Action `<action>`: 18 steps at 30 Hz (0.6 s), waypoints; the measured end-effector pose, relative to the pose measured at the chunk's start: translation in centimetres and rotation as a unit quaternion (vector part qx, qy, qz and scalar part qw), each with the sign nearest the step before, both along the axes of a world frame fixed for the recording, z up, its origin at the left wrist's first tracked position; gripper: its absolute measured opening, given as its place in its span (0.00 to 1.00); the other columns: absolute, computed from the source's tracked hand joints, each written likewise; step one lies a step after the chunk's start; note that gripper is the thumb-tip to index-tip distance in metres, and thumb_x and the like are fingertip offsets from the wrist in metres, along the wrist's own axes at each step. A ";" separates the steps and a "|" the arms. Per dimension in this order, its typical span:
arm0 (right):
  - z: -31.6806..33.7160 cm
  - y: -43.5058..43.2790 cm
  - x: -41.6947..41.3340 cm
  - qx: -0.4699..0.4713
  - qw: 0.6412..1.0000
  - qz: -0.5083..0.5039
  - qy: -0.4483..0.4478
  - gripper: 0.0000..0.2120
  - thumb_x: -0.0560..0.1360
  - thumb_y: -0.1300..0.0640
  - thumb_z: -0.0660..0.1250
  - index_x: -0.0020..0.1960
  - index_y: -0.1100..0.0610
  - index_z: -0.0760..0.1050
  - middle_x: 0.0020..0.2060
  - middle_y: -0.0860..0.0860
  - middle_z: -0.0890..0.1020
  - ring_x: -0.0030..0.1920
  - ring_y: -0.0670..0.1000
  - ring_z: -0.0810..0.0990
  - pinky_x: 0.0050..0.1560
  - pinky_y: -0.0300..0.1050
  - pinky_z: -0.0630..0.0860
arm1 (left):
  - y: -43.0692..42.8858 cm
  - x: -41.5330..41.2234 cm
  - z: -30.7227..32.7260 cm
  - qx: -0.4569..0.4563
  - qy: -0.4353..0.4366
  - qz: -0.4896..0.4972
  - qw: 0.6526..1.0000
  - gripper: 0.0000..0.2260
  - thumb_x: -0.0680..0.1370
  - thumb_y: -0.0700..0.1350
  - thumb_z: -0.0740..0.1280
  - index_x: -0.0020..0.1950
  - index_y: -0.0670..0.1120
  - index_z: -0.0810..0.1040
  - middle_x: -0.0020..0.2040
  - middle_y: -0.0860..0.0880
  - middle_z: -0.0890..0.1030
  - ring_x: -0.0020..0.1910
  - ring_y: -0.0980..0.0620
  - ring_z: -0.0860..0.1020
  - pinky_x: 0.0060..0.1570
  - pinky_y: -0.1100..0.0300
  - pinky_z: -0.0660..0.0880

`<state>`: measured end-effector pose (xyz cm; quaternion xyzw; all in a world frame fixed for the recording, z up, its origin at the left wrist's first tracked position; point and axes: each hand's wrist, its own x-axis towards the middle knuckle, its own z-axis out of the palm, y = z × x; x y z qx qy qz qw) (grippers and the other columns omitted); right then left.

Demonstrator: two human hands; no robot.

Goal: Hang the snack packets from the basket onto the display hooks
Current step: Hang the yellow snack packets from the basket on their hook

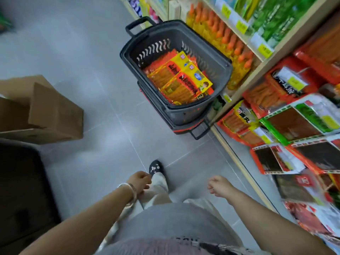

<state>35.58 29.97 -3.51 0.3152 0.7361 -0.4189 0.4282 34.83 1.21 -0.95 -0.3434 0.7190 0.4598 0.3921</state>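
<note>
Print on snack packets (184,78) seemingly illegible

glossy foil snack packets (181,78) in a matt plastic basket (223,70) — smooth grey tile floor (103,107)

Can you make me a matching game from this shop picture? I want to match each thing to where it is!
Things:
1. packets
2. box
3. bracelet
4. bottles

Places:
A. round a wrist
B. inside the basket
C. on the floor, at the left
D. standing in a row behind the basket

Pairs: 1-B, 2-C, 3-A, 4-D.
</note>
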 end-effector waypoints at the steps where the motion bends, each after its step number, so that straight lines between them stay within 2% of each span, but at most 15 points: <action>1: 0.3 -0.7 -2.0 0.002 1.000 -0.011 0.010 0.09 0.78 0.63 0.58 0.40 0.56 0.70 0.34 0.52 0.75 0.31 0.49 0.72 0.33 0.39 0.65 | -1.0 -1.7 0.1 0.004 0.000 0.002 1.000 0.08 0.77 0.38 0.61 0.41 0.46 0.76 0.38 0.47 0.77 0.33 0.52 0.75 0.31 0.63 0.66; 5: 1.2 -3.7 -9.3 -0.025 0.994 -0.075 0.079 0.02 0.79 0.59 0.61 0.49 0.55 0.72 0.37 0.51 0.78 0.35 0.48 0.75 0.35 0.40 0.68 | -4.2 -8.1 0.4 0.003 0.017 0.010 1.000 0.06 0.78 0.38 0.60 0.45 0.45 0.75 0.37 0.48 0.76 0.32 0.53 0.71 0.32 0.63 0.65; 8: 2.2 -5.8 -14.3 -0.076 0.975 -0.163 0.131 0.02 0.79 0.58 0.62 0.49 0.54 0.74 0.39 0.52 0.80 0.36 0.49 0.77 0.35 0.39 0.70 | -5.4 -12.3 0.6 -0.006 0.047 0.044 0.998 0.05 0.78 0.39 0.61 0.49 0.45 0.76 0.41 0.47 0.78 0.34 0.54 0.74 0.33 0.64 0.68; 10: 2.8 -6.5 -17.5 -0.111 0.958 -0.211 0.157 0.03 0.79 0.58 0.62 0.51 0.54 0.74 0.39 0.52 0.81 0.37 0.49 0.79 0.36 0.39 0.72 | -5.5 -14.8 0.4 0.005 0.058 0.068 0.996 0.06 0.78 0.39 0.61 0.47 0.46 0.77 0.43 0.47 0.79 0.36 0.53 0.76 0.34 0.63 0.69; 14: 2.7 -6.8 -24.7 -0.168 0.922 -0.306 0.165 0.04 0.80 0.58 0.61 0.49 0.53 0.74 0.40 0.52 0.81 0.39 0.49 0.80 0.38 0.40 0.74 | -4.6 -19.6 -0.2 0.028 0.070 0.088 0.993 0.08 0.78 0.40 0.60 0.47 0.48 0.77 0.45 0.48 0.81 0.41 0.52 0.79 0.38 0.61 0.73; 16: 1.8 -6.4 -28.6 -0.195 0.902 -0.355 0.147 0.02 0.79 0.58 0.61 0.50 0.55 0.73 0.45 0.55 0.80 0.42 0.50 0.80 0.40 0.41 0.75 | -4.0 -22.2 -0.3 0.028 0.082 0.098 0.991 0.08 0.78 0.40 0.60 0.48 0.49 0.78 0.46 0.49 0.81 0.43 0.51 0.79 0.40 0.60 0.74; 18: 0.2 -6.0 -32.5 -0.200 0.899 -0.368 0.128 0.08 0.79 0.58 0.62 0.56 0.58 0.72 0.55 0.58 0.77 0.48 0.52 0.79 0.46 0.42 0.75 | -3.3 -25.0 -0.4 0.028 0.094 0.124 0.987 0.08 0.78 0.40 0.60 0.47 0.50 0.77 0.46 0.50 0.81 0.44 0.52 0.79 0.42 0.60 0.75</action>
